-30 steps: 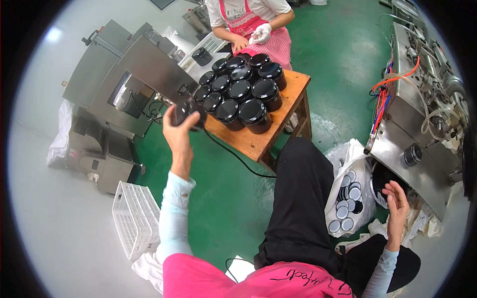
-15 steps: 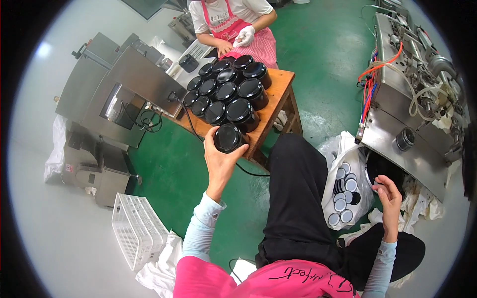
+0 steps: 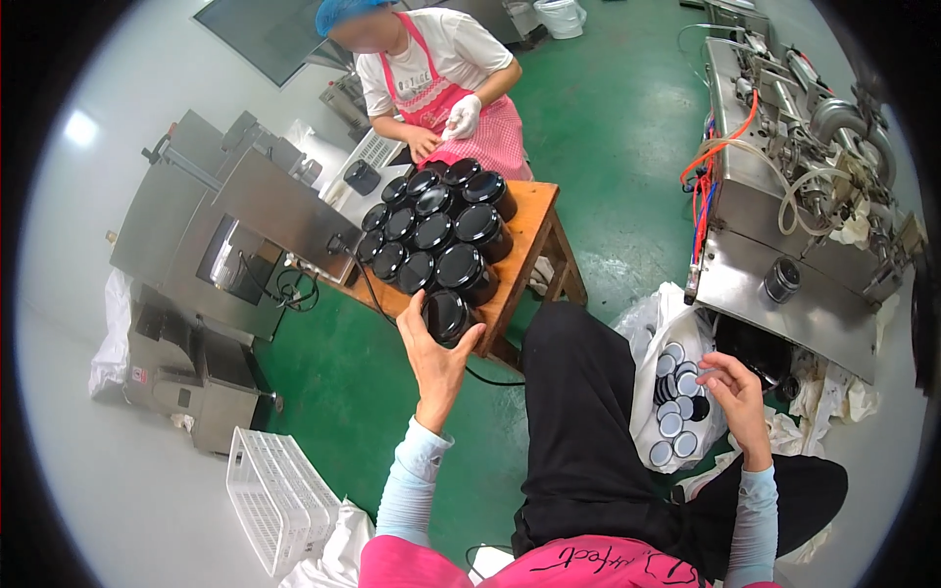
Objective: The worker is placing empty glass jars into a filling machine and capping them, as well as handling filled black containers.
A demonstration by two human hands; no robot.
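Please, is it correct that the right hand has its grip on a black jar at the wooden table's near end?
Wrong hand: in the head view, the left hand has its grip on the lidded black jar at the wooden table's near end.

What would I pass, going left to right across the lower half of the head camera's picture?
Grey machine → white crate → left hand holding a black jar → black-clad knee → bag of lids → right hand.
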